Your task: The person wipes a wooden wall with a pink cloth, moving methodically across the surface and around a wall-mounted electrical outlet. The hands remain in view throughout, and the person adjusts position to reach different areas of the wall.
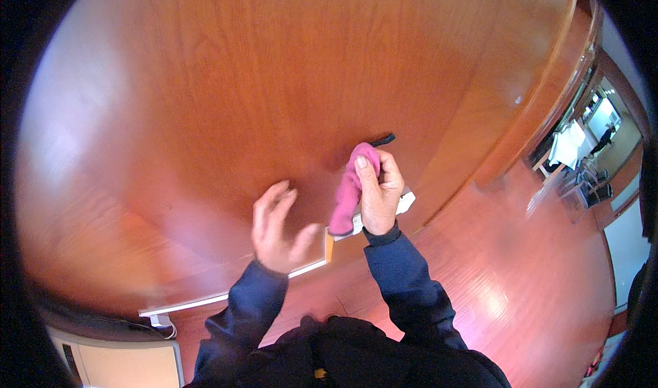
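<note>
A pink cloth (348,203) hangs bunched from my right hand (381,193), pinched between the thumb and fingers. My left hand (277,229) is to the left of the cloth, fingers apart and slightly blurred, holding nothing. Both hands are over the near part of a large glossy wooden tabletop (308,80). Just beyond the cloth, a short black object (383,140) shows; what it is, I cannot tell. A white item (406,203) at the table's near edge is partly hidden behind my right hand.
A white strip (205,302) runs along the near edge. At lower left stands a pale cabinet (128,365). Reddish wooden floor (483,285) lies to the right. Farther off are chairs (586,187), a white-covered table (567,144) and a person in dark clothes (604,140).
</note>
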### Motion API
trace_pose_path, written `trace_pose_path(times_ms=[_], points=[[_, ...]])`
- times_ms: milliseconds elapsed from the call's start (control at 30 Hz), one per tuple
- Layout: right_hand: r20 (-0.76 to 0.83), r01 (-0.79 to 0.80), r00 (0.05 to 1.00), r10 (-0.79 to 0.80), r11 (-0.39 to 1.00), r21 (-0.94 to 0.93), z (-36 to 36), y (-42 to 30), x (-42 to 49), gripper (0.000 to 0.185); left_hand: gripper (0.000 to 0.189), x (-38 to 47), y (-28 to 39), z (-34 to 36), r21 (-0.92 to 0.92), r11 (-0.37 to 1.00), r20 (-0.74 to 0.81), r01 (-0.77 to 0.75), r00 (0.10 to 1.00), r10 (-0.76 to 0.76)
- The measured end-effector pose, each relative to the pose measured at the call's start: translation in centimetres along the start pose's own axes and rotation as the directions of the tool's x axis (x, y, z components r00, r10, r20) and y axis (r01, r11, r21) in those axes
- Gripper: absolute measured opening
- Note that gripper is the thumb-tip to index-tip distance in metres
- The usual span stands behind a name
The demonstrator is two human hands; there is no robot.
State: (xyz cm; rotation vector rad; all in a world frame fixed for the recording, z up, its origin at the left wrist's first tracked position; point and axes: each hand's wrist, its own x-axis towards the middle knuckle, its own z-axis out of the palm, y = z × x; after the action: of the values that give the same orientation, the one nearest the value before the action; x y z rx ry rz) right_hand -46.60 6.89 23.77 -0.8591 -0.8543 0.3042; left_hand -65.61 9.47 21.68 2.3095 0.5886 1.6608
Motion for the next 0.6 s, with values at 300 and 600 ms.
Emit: trace_pose_path(times_ms=[300, 600], points=[[0.339, -0.331, 0.902, 0.268, 0.933, 0.142, -0.9, -3.1, -4.4, 0.025, 0.092, 1.6, 1.6, 2.0, -0.356, 0.924, 0.272, 0.136, 0.962, -0.037], [0.564, 0.343, 0.826, -0.01, 0.803, -0.487, -2.6, -3.8, -2.7, 0.058, 0.057, -0.6, 0.3, 4.1, -0.494, 0.721, 0.201, 0.486, 0.871, -0.449]])
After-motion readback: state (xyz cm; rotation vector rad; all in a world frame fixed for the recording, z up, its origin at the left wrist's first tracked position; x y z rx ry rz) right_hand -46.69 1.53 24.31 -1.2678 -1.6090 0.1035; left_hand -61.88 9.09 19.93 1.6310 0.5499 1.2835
